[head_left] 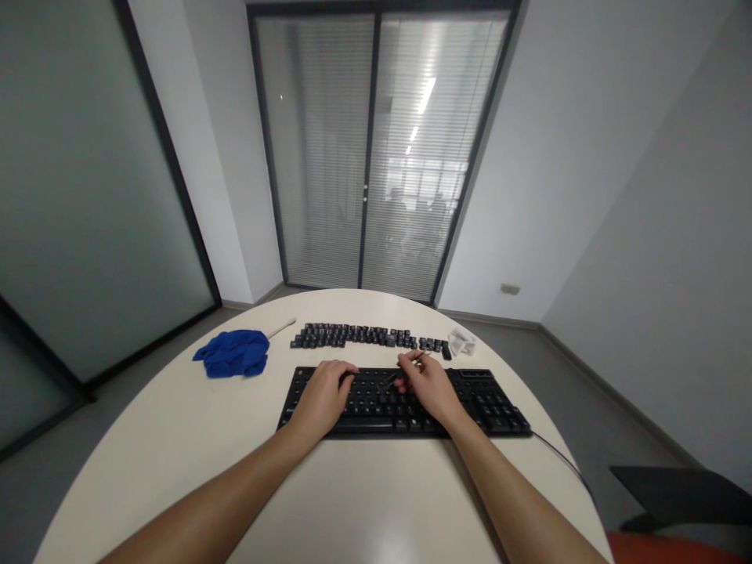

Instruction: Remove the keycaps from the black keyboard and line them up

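Observation:
A black keyboard lies on the round table, with several keys missing from its upper middle. My left hand rests over its left part, thumb apart from the fingers, holding nothing that I can see. Over the middle of the keyboard, my right hand pinches a thin dark tool whose tip points left and down at the keys; its exact kind is too small to tell. Loose black keycaps stand in rows just behind the keyboard.
A crumpled blue cloth lies at the left, beside a thin light stick. Some small items in clear plastic sit at the back right. A cable runs off the right of the white table. A chair stands at the lower right.

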Action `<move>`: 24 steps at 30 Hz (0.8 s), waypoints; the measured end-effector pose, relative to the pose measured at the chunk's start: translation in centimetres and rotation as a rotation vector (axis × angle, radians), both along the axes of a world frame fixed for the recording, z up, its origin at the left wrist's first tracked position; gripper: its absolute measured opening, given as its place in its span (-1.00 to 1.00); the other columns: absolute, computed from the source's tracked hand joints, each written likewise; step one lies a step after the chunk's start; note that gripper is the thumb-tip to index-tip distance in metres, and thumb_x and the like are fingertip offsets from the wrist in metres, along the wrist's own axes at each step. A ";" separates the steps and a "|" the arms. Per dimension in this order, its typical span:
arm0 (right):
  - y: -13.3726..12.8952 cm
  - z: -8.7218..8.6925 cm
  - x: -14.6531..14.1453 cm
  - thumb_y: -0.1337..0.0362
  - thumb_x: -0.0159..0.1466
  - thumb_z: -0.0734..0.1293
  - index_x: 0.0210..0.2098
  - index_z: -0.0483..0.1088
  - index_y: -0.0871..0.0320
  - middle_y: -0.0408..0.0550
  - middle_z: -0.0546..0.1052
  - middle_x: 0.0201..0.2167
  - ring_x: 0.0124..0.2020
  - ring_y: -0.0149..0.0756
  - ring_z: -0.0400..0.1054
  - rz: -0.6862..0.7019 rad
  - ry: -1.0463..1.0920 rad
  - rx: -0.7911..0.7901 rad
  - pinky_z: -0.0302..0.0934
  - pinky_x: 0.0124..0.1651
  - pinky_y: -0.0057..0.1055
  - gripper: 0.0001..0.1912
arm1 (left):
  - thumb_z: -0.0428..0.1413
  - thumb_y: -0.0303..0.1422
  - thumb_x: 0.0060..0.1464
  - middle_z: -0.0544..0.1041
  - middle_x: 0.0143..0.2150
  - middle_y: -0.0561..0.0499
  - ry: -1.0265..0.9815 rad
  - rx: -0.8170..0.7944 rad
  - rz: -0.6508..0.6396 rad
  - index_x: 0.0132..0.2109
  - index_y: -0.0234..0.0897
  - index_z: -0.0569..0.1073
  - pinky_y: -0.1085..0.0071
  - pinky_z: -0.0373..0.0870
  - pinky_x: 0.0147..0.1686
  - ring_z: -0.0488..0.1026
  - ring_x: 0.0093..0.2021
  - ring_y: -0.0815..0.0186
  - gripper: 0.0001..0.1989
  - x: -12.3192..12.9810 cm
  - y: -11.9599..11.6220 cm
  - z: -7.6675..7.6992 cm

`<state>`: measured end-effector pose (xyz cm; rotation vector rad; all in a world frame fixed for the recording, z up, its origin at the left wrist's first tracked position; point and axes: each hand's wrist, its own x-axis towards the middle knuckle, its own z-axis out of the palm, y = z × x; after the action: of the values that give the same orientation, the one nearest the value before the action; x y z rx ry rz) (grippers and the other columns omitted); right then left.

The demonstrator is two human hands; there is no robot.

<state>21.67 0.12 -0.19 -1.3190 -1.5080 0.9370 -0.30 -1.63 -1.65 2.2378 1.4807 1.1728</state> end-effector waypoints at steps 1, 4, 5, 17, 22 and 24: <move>0.0 0.0 0.1 -0.10 0.24 0.27 -0.36 0.33 0.12 -0.08 0.56 -0.61 -0.55 -0.20 0.50 0.004 -0.005 0.010 0.33 -0.43 -0.38 -0.61 | 0.05 -0.51 0.16 0.58 -0.18 -0.04 -0.002 0.005 -0.001 -0.18 -0.25 0.51 0.18 0.37 0.02 0.46 -0.08 0.17 -0.84 0.0 0.0 0.0; 0.1 0.1 0.2 -0.13 0.19 0.31 -0.40 0.37 0.14 -0.06 0.55 -0.63 -0.55 -0.17 0.50 -0.021 -0.038 0.016 0.33 -0.46 -0.37 -0.57 | 0.05 -0.51 0.17 0.58 -0.19 -0.04 -0.005 0.008 -0.003 -0.18 -0.26 0.51 0.18 0.37 0.02 0.45 -0.08 0.17 -0.84 0.0 -0.1 0.0; 0.1 0.2 0.2 -0.14 0.18 0.32 -0.40 0.38 0.14 -0.06 0.55 -0.62 -0.56 -0.16 0.50 -0.036 -0.046 0.011 0.32 -0.46 -0.37 -0.57 | 0.05 -0.51 0.17 0.58 -0.18 -0.04 -0.004 0.005 -0.004 -0.18 -0.26 0.51 0.17 0.37 0.02 0.45 -0.08 0.17 -0.84 0.0 -0.1 0.0; -0.3 0.5 0.4 -0.14 0.13 0.37 -0.52 0.26 0.08 -0.07 0.55 -0.63 -0.58 -0.18 0.47 -0.094 -0.042 0.014 0.32 -0.45 -0.34 -0.56 | 0.06 -0.53 0.16 0.57 -0.18 -0.04 0.007 -0.005 -0.005 -0.17 -0.26 0.51 0.17 0.36 0.03 0.45 -0.07 0.17 -0.83 -0.1 0.2 -0.3; -0.2 0.7 0.5 -0.13 0.15 0.35 -0.55 0.28 0.10 -0.09 0.53 -0.66 -0.60 -0.22 0.43 -0.134 -0.115 0.046 0.26 -0.43 -0.37 -0.56 | 0.05 -0.52 0.17 0.57 -0.18 -0.04 0.012 -0.005 -0.007 -0.17 -0.26 0.51 0.17 0.36 0.03 0.45 -0.07 0.17 -0.84 -0.1 0.2 -0.3; -0.2 0.8 0.6 -0.14 0.16 0.35 -0.55 0.30 0.11 -0.09 0.54 -0.65 -0.61 -0.23 0.42 -0.154 -0.152 0.055 0.24 -0.43 -0.37 -0.55 | 0.05 -0.51 0.17 0.57 -0.17 -0.04 0.012 -0.008 -0.005 -0.17 -0.26 0.51 0.16 0.36 0.03 0.45 -0.07 0.16 -0.83 -0.1 0.2 -0.3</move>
<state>22.27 -0.06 0.62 -1.4706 -1.5103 0.7057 -0.38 -1.46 -1.97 2.2465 1.4806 1.1520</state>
